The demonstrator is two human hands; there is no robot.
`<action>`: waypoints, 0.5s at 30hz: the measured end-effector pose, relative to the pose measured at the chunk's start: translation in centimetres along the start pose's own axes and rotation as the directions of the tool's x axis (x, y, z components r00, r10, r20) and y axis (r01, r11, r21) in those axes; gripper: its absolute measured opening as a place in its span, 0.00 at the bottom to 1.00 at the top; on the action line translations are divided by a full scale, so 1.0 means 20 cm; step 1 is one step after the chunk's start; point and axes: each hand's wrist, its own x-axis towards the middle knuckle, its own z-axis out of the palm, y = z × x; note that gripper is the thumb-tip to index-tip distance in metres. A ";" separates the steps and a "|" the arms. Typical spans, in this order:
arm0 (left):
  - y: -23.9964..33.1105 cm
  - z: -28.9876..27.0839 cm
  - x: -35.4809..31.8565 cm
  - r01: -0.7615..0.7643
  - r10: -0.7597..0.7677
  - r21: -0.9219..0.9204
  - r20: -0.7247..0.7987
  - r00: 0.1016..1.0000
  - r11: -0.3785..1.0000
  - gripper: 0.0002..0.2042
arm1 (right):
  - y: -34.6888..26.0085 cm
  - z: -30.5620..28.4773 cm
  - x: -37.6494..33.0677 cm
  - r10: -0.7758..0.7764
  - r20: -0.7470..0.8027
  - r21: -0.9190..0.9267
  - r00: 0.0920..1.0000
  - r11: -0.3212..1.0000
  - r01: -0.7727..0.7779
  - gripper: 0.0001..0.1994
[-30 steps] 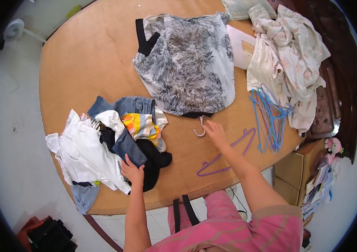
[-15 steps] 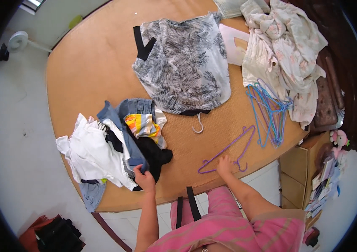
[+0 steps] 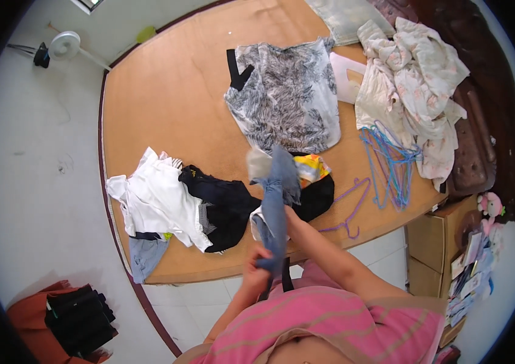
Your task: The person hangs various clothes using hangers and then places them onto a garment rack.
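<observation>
A blue denim garment hangs upright in front of me, its upper end smeared by motion. My left hand is closed round its lower end. Against the garment's right side is my right hand, its fingers hidden behind the cloth. A purple hanger lies partly under my right forearm. Beyond the denim are a yellow-orange patterned cloth and black clothing. White clothes and a dark garment are heaped at the left. A grey-and-white leaf-patterned top lies spread farther back.
Tangled blue and purple hangers lie at the right, beside a crumpled floral sheet. The tan bed surface ends just before my body. A cabinet stands at the right. A white fan is at far left.
The denim garment has been lifted off the clothes heap and brought right, in front of me. My right hand has left the purple hanger and moved to the garment. Black clothes have spread rightward.
</observation>
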 end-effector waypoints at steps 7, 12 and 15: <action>0.33 -0.57 -0.19 -0.491 0.502 -0.224 -0.010 0.865 0.842 0.32 | 0.00 0.60 -0.67 -0.104 0.135 -0.638 0.985 0.752 0.166 0.21; 0.52 -0.42 -0.35 -0.499 0.544 -0.458 -0.038 0.838 0.736 0.27 | 0.19 0.57 -0.65 -0.419 0.320 -0.641 0.850 0.565 0.519 0.22; 0.60 -0.29 -0.35 -0.464 0.550 -0.583 -0.036 0.835 0.667 0.25 | 0.34 0.53 -0.57 0.025 -0.494 -0.355 0.869 0.907 -0.227 0.27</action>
